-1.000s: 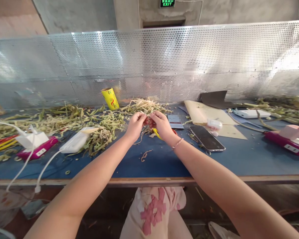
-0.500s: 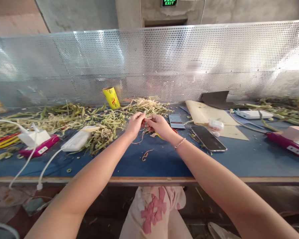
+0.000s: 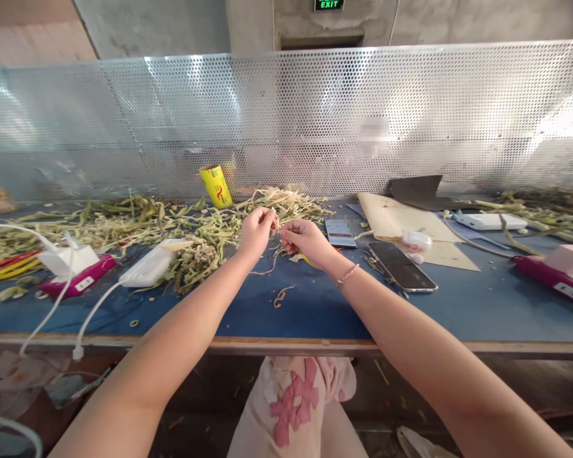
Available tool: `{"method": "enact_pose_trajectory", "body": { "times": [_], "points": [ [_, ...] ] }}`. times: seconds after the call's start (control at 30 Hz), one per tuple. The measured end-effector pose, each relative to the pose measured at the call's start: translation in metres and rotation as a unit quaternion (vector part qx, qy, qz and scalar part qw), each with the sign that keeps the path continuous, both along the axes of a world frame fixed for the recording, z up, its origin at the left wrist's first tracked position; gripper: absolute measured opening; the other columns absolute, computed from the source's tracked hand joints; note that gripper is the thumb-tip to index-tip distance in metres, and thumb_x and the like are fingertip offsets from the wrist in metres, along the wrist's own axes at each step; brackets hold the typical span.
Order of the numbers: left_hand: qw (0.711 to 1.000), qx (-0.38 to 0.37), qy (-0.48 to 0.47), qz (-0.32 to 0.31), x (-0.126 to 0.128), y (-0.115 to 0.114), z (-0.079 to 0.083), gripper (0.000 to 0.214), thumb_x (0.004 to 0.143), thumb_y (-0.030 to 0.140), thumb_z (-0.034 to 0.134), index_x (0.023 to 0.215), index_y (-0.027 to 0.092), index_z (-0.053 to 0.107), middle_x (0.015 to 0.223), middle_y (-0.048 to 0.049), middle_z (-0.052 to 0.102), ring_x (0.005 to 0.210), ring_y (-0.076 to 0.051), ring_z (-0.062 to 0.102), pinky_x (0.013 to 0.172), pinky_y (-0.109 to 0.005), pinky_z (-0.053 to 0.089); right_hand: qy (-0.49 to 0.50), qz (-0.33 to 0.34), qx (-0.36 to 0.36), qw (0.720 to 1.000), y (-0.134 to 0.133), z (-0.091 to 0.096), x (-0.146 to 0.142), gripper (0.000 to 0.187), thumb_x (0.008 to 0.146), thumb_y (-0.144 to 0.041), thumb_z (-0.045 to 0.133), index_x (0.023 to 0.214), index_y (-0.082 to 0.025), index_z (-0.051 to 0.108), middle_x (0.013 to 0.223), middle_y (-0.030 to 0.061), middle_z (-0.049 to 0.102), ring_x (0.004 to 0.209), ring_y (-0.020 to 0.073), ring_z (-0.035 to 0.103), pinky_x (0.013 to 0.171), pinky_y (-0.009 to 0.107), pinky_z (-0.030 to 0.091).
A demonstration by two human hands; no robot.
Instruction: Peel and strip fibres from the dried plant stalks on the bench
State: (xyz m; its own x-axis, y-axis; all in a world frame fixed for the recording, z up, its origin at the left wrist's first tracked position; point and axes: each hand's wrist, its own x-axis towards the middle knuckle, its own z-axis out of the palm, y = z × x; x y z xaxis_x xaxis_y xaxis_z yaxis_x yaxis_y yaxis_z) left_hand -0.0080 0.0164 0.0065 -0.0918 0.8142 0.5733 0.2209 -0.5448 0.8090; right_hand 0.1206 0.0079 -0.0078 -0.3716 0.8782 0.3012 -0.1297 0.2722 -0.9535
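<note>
Over the middle of the blue table, my left hand (image 3: 256, 235) is closed in a pinch with its fingertips raised. My right hand (image 3: 306, 242), with a beaded bracelet at the wrist, pinches just beside it. Between the fingertips shows a small pale plant piece (image 3: 276, 223), partly covered by the fingers. Behind the hands lies a heap of dry, stringy plant strips (image 3: 286, 200), and to the left are greener shredded stalks (image 3: 210, 238). A curled brown shred (image 3: 281, 296) lies on the tabletop nearer to me.
A yellow tube (image 3: 216, 186) stands tilted before the perforated metal screen (image 3: 315, 114). On the right are a phone (image 3: 402, 267), a card (image 3: 340, 233) and beige paper (image 3: 410, 219). Purple power strips (image 3: 79, 283) with white cables and a white power bank (image 3: 150, 267) lie left.
My fingertips have parted slightly, and the left ones are tipped up, so the pale piece between them shows more. The view has shifted a little.
</note>
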Motion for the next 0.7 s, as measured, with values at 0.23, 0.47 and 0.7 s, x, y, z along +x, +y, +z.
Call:
{"method": "enact_pose_trajectory", "body": {
  "times": [0.23, 0.47, 0.7],
  "points": [
    [1.000, 0.013, -0.012, 0.001, -0.0010, 0.0027, 0.0002, 0.022, 0.076, 0.034, 0.052, 0.064, 0.017, 0.050, 0.053, 0.0031, 0.049, 0.048, -0.007, 0.045, 0.049, -0.020, 0.036, -0.005, -0.003, -0.001, 1.000, -0.0031, 0.0026, 0.0005, 0.023, 0.063, -0.036, 0.062, 0.067, -0.017, 0.050, 0.053, -0.0050, 0.051, 0.042, 0.0051, 0.046, 0.043, 0.019, 0.038],
    [0.998, -0.045, -0.027, -0.047, 0.0015, 0.0001, 0.0006, 0.017, 0.075, 0.032, 0.053, 0.074, 0.016, 0.059, 0.059, 0.0011, 0.052, 0.053, -0.009, 0.049, 0.053, -0.022, 0.042, 0.010, -0.051, 0.022, 0.998, 0.0012, 0.0005, 0.0005, 0.017, 0.067, -0.033, 0.056, 0.068, -0.019, 0.046, 0.052, -0.0059, 0.050, 0.043, 0.0058, 0.045, 0.044, 0.021, 0.038],
    [0.986, -0.098, -0.089, -0.104, 0.0067, 0.0009, -0.0028, 0.019, 0.065, 0.020, 0.063, 0.084, 0.015, 0.059, 0.068, 0.0009, 0.056, 0.062, -0.009, 0.055, 0.065, -0.027, 0.049, 0.020, -0.098, 0.011, 0.995, 0.0013, 0.0043, 0.0008, 0.015, 0.069, -0.029, 0.053, 0.066, -0.020, 0.042, 0.052, -0.0059, 0.049, 0.046, 0.0072, 0.047, 0.047, 0.021, 0.040]
  ]
}}
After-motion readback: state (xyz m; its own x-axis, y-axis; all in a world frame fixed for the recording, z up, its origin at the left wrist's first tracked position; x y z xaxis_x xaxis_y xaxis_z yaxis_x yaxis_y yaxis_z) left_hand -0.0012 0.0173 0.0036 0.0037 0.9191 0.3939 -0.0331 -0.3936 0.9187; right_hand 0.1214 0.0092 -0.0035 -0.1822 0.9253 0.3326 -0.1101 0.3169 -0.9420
